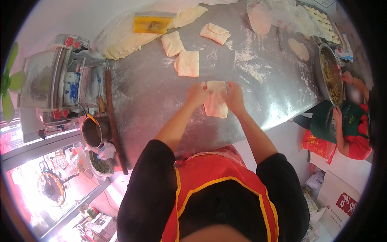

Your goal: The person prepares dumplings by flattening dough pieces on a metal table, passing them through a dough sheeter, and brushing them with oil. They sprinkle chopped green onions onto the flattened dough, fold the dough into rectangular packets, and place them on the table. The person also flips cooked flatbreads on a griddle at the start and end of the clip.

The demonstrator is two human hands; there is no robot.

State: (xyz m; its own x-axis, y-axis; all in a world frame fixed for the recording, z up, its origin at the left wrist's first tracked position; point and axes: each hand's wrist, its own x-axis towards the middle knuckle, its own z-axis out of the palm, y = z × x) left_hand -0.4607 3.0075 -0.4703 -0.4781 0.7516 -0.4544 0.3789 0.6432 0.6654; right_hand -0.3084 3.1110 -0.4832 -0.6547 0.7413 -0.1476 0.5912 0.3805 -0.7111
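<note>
A flat strip of dough (216, 101) lies on the metal worktable before me. My left hand (198, 94) grips its upper left edge between thumb and fingers. At its right edge is my right hand (234, 96), fingers curled close to the dough; whether they pinch it is unclear. Farther up the table lie a folded dough piece (189, 63), another folded piece (172, 44) touching it, and a third (215, 33) apart to the right. A large dough mass (124, 45) sits at the upper left, partly under plastic, with a yellow-handled dough scraper (153, 23) on it.
A long wooden rolling pin (112, 121) lies along the table's left edge, near a dough-rolling machine (57, 78) and a metal pot (96, 131). At the right, a co-worker's hands (347, 78) hold a large metal bowl (329, 75) of filling. A tray of dough pieces (323, 24) stands behind.
</note>
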